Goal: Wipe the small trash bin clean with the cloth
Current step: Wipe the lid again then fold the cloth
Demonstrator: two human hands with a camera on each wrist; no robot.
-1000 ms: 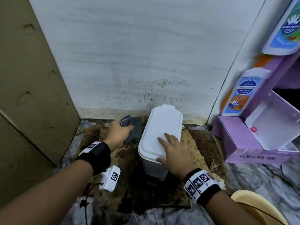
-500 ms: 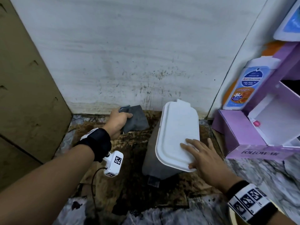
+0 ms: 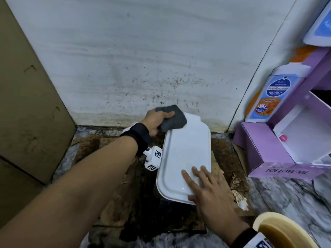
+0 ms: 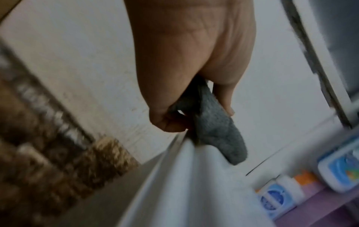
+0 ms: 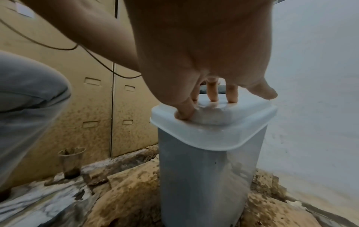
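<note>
A small grey trash bin [image 5: 204,176] with a white lid [image 3: 186,154] stands upright on stained cardboard near the wall. My left hand [image 3: 157,122] grips a folded grey cloth [image 3: 172,119] and holds it against the lid's far left corner. In the left wrist view the cloth [image 4: 219,135] hangs from my curled fingers onto the lid's edge [image 4: 186,176]. My right hand [image 3: 207,187] lies flat on the near end of the lid with its fingers straight. The right wrist view shows those fingertips [image 5: 212,95] pressing the lid top [image 5: 213,122].
A brown cupboard [image 3: 30,108] stands at the left, the stained white wall [image 3: 143,59] behind. A purple box [image 3: 279,145] and bottles [image 3: 268,97] fill the right. A yellow bowl [image 3: 283,231] sits at the near right. A dirty glass [image 5: 71,162] stands by the cupboard.
My left hand carried the cloth from the floor beside the bin up onto the lid's far corner. My right hand stayed flat on the lid's near end as the view closed in.
</note>
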